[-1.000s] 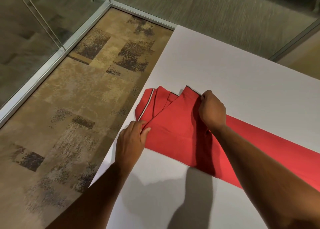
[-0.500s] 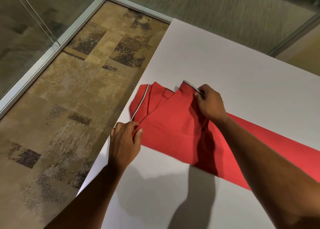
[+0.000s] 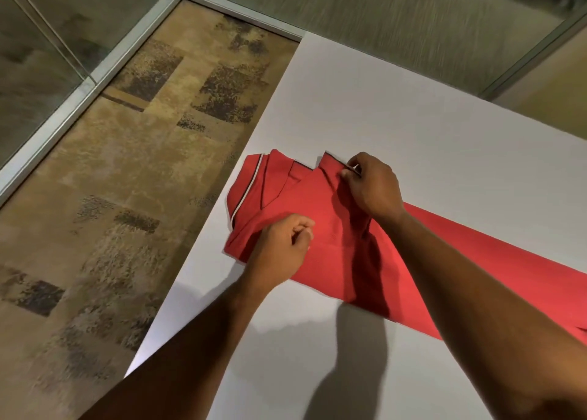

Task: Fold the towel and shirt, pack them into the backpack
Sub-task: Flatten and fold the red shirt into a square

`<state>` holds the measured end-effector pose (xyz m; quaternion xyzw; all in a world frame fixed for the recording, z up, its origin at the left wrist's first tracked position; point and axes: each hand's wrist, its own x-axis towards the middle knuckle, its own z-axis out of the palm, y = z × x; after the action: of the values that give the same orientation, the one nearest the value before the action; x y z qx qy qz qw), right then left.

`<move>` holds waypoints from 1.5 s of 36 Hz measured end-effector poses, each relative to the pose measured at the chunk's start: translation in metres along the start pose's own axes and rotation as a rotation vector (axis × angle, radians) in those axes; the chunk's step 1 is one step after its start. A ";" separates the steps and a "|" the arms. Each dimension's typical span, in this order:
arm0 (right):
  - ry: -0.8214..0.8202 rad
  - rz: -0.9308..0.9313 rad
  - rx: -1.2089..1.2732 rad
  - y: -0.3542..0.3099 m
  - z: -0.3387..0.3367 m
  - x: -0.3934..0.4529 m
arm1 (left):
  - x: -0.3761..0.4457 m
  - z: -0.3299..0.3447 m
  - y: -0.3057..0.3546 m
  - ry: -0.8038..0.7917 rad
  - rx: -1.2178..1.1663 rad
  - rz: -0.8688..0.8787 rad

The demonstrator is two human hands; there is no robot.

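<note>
I see a red cotton polo shirt with a white and black striped collar (image 3: 333, 229) lying flat on the white rectangular table (image 3: 413, 118), close to the table's left edge. Its collar end points to the far left, and the long folded body runs to the right border of the view. My right hand (image 3: 371, 187) pinches the far edge of the shirt, where a dark trim shows, between thumb and fingers. My left hand (image 3: 282, 248) rests on the near side of the shirt below the collar, with fingers curled; I cannot tell if it grips the cloth. Beside the table is a brown patterned carpet (image 3: 127, 197) and a glass wall with metal frame (image 3: 63, 86)
</note>
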<state>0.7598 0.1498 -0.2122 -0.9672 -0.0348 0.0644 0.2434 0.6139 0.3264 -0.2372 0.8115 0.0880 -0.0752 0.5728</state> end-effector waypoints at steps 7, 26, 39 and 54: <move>-0.200 -0.030 -0.243 -0.006 -0.013 -0.023 | 0.021 -0.003 0.010 -0.128 -0.369 -0.406; 0.231 -0.612 -0.374 0.024 0.050 -0.172 | 0.011 -0.029 0.005 0.035 -0.433 -0.609; 0.384 -0.573 -0.339 0.033 0.053 -0.191 | -0.007 -0.025 -0.002 0.157 0.110 -0.317; 0.337 0.233 0.365 0.018 0.042 -0.174 | 0.009 -0.014 0.008 0.282 0.259 -0.106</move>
<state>0.5820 0.1364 -0.2391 -0.9020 0.1297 -0.0649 0.4067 0.6251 0.3369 -0.2270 0.8752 0.1994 -0.0016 0.4408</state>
